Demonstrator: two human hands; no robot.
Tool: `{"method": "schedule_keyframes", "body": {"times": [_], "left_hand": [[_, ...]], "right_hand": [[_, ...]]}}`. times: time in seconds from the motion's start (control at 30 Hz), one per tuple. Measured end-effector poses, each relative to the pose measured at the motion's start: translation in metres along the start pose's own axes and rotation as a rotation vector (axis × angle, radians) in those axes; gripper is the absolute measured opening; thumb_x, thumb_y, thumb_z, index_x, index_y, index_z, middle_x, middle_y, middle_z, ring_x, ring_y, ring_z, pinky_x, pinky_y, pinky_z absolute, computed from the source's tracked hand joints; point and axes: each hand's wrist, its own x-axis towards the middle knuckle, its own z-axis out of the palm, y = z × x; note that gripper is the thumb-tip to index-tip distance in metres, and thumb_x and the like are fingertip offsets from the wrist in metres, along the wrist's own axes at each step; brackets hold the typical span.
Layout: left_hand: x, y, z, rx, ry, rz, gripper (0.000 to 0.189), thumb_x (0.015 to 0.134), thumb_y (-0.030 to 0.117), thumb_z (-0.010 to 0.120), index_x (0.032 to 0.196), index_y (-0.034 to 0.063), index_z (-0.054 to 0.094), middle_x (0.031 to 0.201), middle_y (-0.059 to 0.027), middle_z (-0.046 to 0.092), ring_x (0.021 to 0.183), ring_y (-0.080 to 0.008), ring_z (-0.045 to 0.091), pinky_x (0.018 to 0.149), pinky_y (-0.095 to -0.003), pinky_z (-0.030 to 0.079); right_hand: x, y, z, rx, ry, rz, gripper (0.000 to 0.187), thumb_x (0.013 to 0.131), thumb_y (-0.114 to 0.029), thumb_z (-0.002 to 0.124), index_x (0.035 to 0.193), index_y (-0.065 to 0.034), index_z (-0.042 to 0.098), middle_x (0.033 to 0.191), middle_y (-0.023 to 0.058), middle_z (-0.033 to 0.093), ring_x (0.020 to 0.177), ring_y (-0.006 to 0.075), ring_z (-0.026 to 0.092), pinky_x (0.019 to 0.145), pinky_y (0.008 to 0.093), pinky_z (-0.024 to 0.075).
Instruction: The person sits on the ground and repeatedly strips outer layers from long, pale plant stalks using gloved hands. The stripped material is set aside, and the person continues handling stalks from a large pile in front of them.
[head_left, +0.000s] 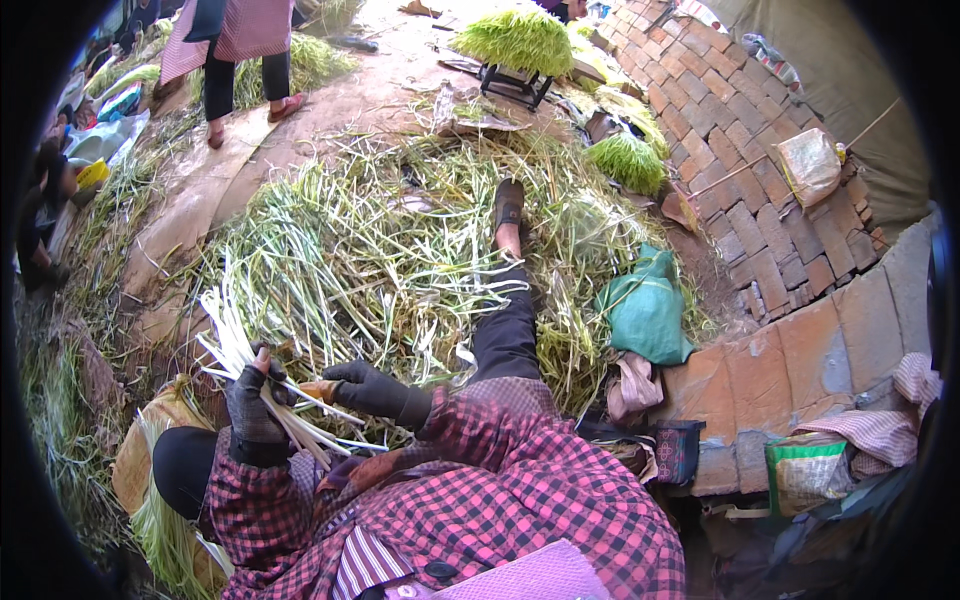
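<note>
My left hand (255, 409), in a dark glove with the thumb tip bare, grips a bundle of long white plant stems (229, 330), perhaps garlic chives or scallions. The bundle leans up and to the left, and its lower ends fan out over my lap. Close to those lower ends is my right hand (367, 390), also dark-gloved, with an orange-brown covering at its fingertips. Whether it pinches a stem is unclear. Beyond both hands spreads a heap of loose green and pale leaves and stalks (352, 262), with my outstretched leg (506, 322) lying across it.
A green sack (645, 307) sits right of my leg, before a brick paving (750, 165). Trimmed yellow-green bunches (517, 41) rest on a dark stool (517, 86). A person (244, 67) stands at the upper left. Behind my left knee lie an orange-brown sack (142, 457) and more stems (169, 525).
</note>
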Motion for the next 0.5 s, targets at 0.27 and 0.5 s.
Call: {"method": "schedule_keyframes", "body": {"times": [0.27,0.5], "left_hand": [[0.003,-0.004,-0.003,0.087,0.022,0.054,0.027,0.080,0.024,0.063,0.100,0.0083,0.054,0.064,-0.0007,0.053,0.045,-0.0097,0.047,0.040,-0.0213,0.039],[0.002,0.000,-0.003,0.123,-0.009,0.040,0.028,0.079,0.027,0.064,0.099,0.0091,0.055,0.064,0.0002,0.053,0.046,-0.0087,0.047,0.040,-0.0208,0.038]], "right_hand": [[-0.007,-0.029,0.007,-0.033,-0.153,-0.061,0.034,0.087,-0.030,0.054,0.100,0.0014,0.059,0.086,0.0006,0.059,0.080,0.0078,0.051,0.072,0.0247,0.0431],[-0.007,-0.022,0.011,-0.047,-0.125,-0.032,0.031,0.085,-0.022,0.058,0.103,0.0030,0.058,0.091,0.0020,0.060,0.083,0.0088,0.052,0.075,0.0255,0.0434]]}}
